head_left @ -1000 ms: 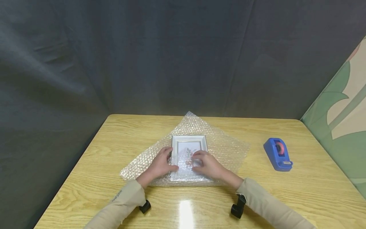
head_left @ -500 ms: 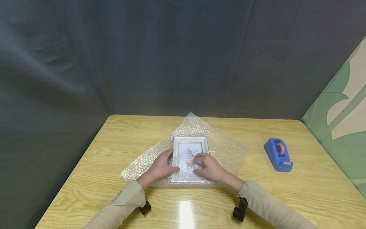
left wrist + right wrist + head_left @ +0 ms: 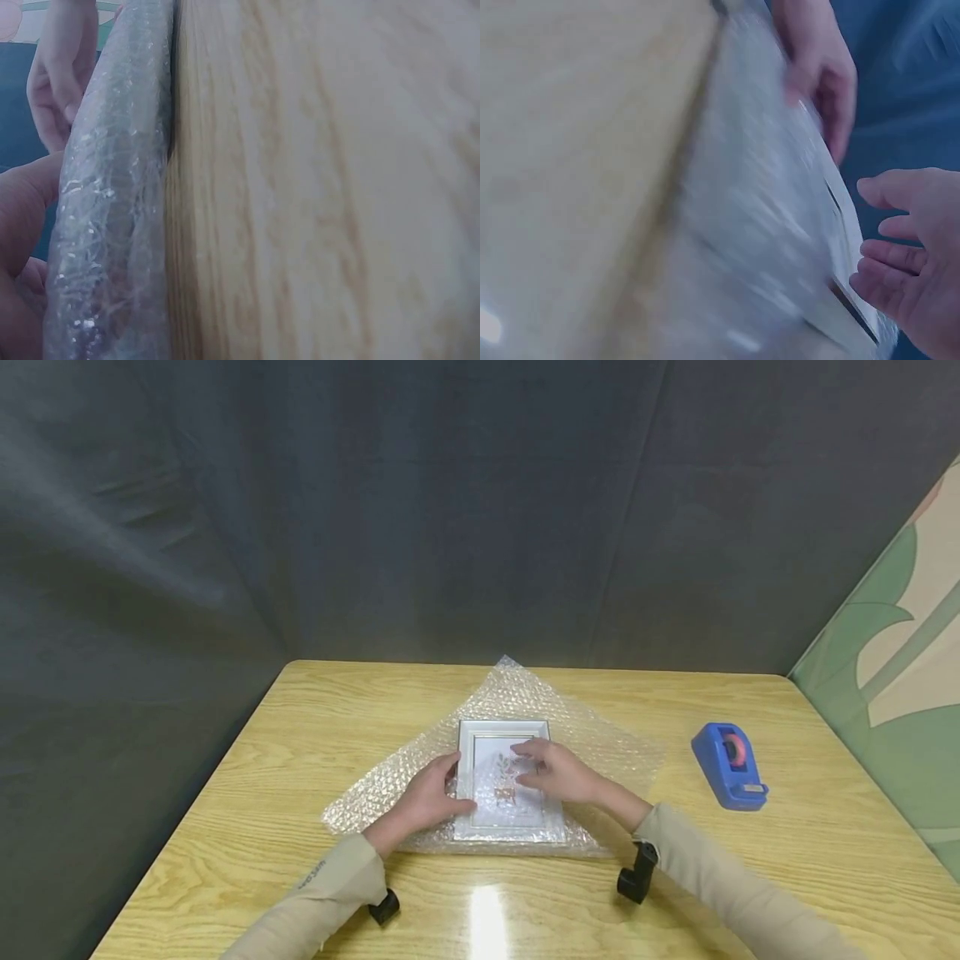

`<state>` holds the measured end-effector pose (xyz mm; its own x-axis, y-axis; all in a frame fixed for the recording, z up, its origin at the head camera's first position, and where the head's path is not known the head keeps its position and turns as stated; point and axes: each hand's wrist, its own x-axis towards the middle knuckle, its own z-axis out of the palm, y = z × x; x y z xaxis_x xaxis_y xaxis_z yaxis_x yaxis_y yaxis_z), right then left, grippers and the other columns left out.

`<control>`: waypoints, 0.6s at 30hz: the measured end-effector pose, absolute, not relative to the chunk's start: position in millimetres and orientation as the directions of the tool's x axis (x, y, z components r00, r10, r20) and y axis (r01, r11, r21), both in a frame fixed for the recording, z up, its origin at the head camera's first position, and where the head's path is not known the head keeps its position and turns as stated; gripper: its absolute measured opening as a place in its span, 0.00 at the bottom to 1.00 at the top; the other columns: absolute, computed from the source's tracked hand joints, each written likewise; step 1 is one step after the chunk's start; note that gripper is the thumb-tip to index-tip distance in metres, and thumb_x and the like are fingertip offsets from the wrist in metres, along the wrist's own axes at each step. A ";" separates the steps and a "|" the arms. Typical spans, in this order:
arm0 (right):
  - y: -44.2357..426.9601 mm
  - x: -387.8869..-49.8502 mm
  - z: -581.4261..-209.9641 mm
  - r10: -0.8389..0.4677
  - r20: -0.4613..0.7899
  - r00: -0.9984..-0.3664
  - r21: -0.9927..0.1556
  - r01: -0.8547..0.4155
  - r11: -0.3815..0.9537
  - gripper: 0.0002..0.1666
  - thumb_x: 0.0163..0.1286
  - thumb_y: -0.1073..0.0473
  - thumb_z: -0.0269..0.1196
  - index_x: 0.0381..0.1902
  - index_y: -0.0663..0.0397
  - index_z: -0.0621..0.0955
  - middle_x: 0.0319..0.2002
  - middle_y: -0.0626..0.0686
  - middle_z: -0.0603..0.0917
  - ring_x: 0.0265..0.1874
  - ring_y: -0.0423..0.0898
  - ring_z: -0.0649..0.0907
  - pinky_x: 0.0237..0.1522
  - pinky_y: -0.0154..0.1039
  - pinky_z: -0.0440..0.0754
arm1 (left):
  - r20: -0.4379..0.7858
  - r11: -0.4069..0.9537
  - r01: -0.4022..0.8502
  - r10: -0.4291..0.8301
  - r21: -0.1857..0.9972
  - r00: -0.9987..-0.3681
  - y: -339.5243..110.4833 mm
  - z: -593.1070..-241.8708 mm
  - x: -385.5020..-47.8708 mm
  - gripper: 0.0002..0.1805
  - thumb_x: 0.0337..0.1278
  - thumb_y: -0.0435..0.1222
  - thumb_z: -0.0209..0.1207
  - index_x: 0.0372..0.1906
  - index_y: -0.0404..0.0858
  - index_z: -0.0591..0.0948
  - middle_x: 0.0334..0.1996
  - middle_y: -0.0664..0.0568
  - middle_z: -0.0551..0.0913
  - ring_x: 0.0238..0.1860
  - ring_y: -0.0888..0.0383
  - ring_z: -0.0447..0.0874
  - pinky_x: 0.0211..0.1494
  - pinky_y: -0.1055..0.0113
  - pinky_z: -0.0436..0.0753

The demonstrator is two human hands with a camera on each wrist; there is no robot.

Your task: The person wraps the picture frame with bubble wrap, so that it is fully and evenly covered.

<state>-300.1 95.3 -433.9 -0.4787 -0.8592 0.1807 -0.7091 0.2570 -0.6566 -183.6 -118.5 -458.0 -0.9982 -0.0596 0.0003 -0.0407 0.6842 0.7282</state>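
A white picture frame [image 3: 486, 777] with a plant print lies face up on a sheet of bubble wrap [image 3: 513, 697] in the head view. Part of the wrap is folded over its near end. My left hand [image 3: 426, 797] holds the frame's left side, thumb on the front and fingers along the edge. In the left wrist view that thumb [image 3: 22, 217] lies against the bubble wrap [image 3: 112, 210]. Over the right part of the print hovers my right hand [image 3: 561, 772]; the right wrist view shows this right hand [image 3: 922, 262] with loosely bent fingers, holding nothing.
A blue tape dispenser [image 3: 729, 768] with a pink roll stands on the right of the wooden table [image 3: 810, 860]. Behind the table hangs a dark curtain [image 3: 465, 527]. A patterned cloth [image 3: 900, 677] borders the right side.
My right hand has let go of the folded wrap and moved up and slightly right, its fingers spreading. The frame, wrap and left hand have shifted slightly right.
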 end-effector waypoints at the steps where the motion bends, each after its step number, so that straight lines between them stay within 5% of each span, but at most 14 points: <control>1: 95.3 -307.0 -432.4 -0.853 0.182 -0.489 -0.664 -0.701 0.260 0.28 0.59 0.62 0.62 0.55 0.72 0.71 0.50 0.66 0.76 0.47 0.59 0.77 0.48 0.47 0.78 | -0.001 0.683 -0.042 -0.060 0.730 -0.998 -118.5 -458.2 -183.7 0.50 0.33 0.43 0.70 0.65 0.30 0.60 0.57 0.39 0.69 0.51 0.46 0.73 0.55 0.54 0.74; 11: 98.2 -374.6 -433.8 -0.705 0.159 -0.691 -0.674 -0.598 0.434 0.30 0.64 0.60 0.57 0.60 0.71 0.66 0.59 0.68 0.68 0.59 0.63 0.67 0.60 0.56 0.65 | -0.016 0.680 -0.052 -0.059 0.731 -0.998 -118.6 -460.2 -184.9 0.50 0.33 0.43 0.70 0.66 0.31 0.59 0.58 0.39 0.69 0.52 0.46 0.73 0.56 0.56 0.74; 18: 98.0 -403.8 -443.3 -0.692 0.083 -0.717 -0.760 -0.495 0.421 0.37 0.64 0.62 0.58 0.63 0.76 0.57 0.61 0.73 0.62 0.58 0.67 0.66 0.61 0.56 0.63 | -0.009 0.683 -0.049 -0.062 0.729 -0.998 -119.2 -459.9 -186.4 0.50 0.34 0.43 0.70 0.65 0.31 0.60 0.59 0.39 0.68 0.52 0.46 0.73 0.56 0.56 0.74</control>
